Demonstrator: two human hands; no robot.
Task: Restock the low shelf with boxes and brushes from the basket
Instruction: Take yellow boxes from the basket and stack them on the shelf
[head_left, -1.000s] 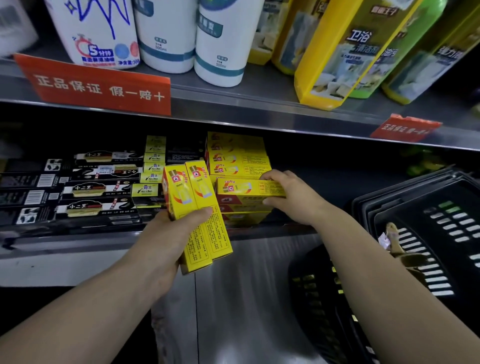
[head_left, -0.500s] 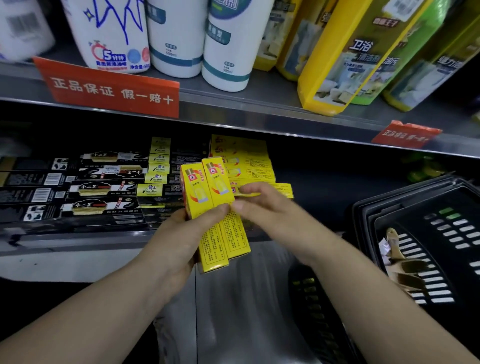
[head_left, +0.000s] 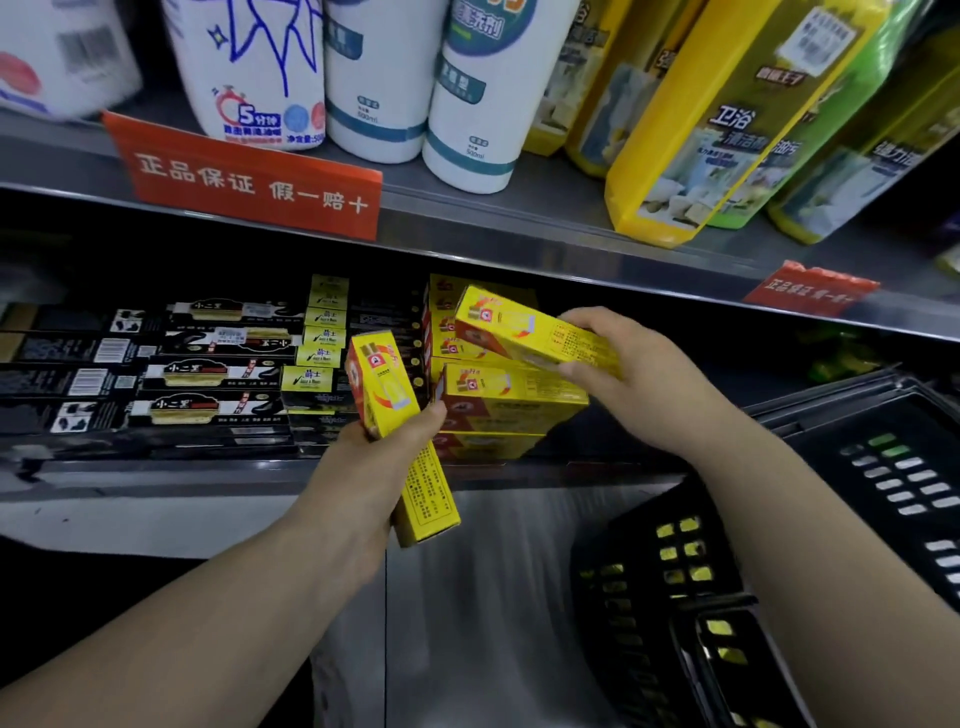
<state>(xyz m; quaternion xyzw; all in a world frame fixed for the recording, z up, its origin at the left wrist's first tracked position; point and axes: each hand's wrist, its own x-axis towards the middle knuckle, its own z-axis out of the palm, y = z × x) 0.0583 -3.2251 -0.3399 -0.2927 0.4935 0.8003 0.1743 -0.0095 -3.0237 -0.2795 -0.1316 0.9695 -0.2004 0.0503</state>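
Head view: right hand (head_left: 641, 382) grips yellow box (head_left: 519, 328) above stack (head_left: 501, 408), maybe touching; left hand (head_left: 371, 470) grips second box (head_left: 384, 387)

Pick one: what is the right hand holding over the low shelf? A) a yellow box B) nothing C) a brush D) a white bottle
A: the right hand grips a yellow box, tilted above the stack of boxes on the shelf, while the left hand holds a second box.
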